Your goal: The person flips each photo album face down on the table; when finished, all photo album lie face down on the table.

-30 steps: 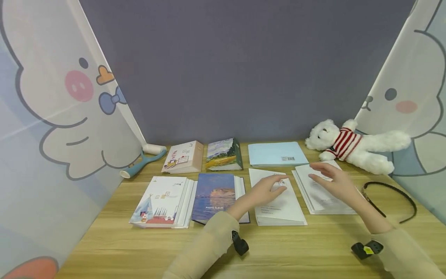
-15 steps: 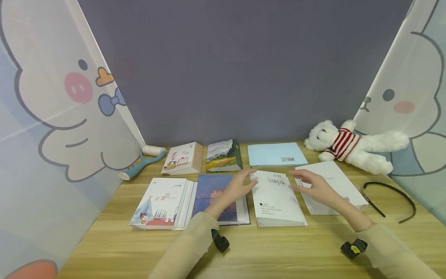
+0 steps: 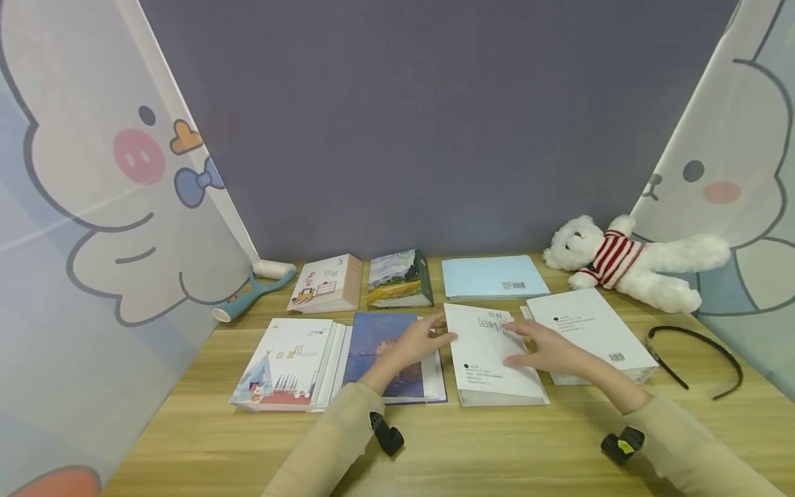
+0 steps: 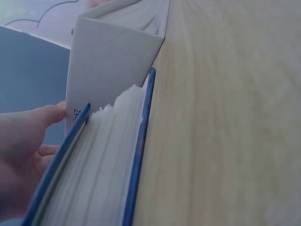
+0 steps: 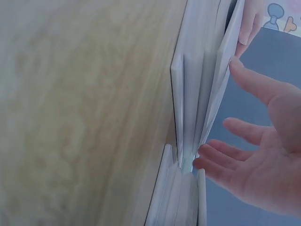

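1 white album (image 3: 481, 355) lies between the spread fingers of left hand (image 3: 417, 342) and right hand (image 3: 548, 348); contact, partly hidden, appears light. Uneven pressure could skew it.

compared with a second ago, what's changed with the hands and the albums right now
The left hand moved left, from above the white album to its left edge. The right hand also moved left, from above the rightmost album to the white album's right side. Neither visibly grips anything. Both albums and the teddy bear look unmoved.
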`<control>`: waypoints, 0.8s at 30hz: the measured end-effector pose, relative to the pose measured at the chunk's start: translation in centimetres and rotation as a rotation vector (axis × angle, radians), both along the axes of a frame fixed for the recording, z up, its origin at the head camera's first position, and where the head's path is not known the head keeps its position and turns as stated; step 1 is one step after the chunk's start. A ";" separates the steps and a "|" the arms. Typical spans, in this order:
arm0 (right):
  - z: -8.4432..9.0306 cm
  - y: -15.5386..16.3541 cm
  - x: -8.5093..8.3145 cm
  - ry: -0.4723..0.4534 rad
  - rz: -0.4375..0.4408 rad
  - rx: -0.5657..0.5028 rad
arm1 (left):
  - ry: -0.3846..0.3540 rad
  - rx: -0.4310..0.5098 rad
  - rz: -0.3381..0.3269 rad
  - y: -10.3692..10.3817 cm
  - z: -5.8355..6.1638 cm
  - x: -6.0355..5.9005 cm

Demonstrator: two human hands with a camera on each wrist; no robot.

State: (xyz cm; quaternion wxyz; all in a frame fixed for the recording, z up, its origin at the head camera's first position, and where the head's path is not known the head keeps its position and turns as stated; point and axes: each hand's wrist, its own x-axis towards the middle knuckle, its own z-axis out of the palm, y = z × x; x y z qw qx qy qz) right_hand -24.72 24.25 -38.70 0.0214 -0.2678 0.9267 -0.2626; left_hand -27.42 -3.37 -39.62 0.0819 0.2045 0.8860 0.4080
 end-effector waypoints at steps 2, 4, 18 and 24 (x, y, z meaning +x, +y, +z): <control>0.0 0.0 0.0 -0.015 0.010 0.034 | -0.009 0.002 -0.007 0.0 -0.2 0.0; 0.0 0.1 0.1 -0.031 0.015 0.065 | -0.015 -0.006 -0.016 0.0 -0.3 0.0; 0.2 -0.3 -0.6 -0.243 0.032 0.082 | -0.045 -0.088 -0.104 -0.3 -0.3 0.0; 0.0 -0.3 -1.1 -0.264 0.040 0.060 | -0.086 -0.015 -0.081 0.3 -0.2 -0.2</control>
